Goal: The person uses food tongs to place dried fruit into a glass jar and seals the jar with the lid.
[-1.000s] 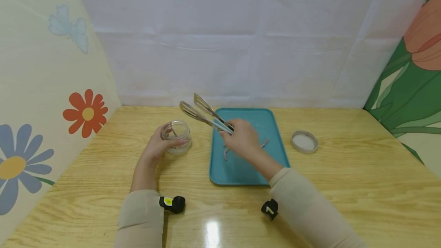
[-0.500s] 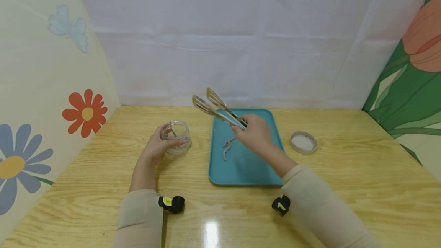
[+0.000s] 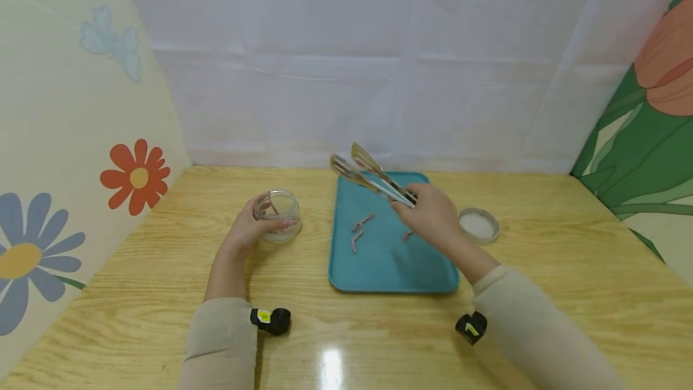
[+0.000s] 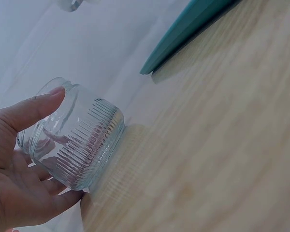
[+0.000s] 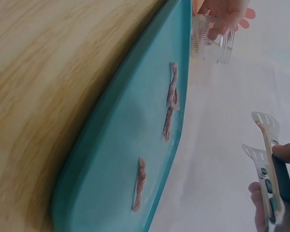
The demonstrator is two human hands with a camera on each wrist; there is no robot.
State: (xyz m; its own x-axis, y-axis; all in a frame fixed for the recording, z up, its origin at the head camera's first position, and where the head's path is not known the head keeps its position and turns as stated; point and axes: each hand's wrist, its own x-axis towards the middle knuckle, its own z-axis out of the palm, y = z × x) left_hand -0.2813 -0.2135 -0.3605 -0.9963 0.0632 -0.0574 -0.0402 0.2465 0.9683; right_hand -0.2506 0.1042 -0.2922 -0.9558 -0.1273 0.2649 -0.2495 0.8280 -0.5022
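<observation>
Stainless-steel tongs [image 5: 282, 176] are gripped in the right hand [image 3: 430, 212], their slotted ends parted and held raised over a teal tray [image 3: 379, 272]. By the left hand [image 3: 250, 230], a clear glass jar [image 4: 89, 137] is grasped round its side, upright on the wood-grain table [image 3: 135, 318], left of the tray. Pinkish strips [image 5: 170, 101] are laid on the tray, one partly hidden by the right hand in the head view. Near the tray's right edge, a round lid [image 3: 479, 225] is set; a white cloth [image 3: 325, 101] is hung behind.

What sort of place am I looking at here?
Probably a small staged tabletop booth, though the wider room is out of view: a wood-grain table stands before a creased white backdrop, with flower-patterned side panels.
</observation>
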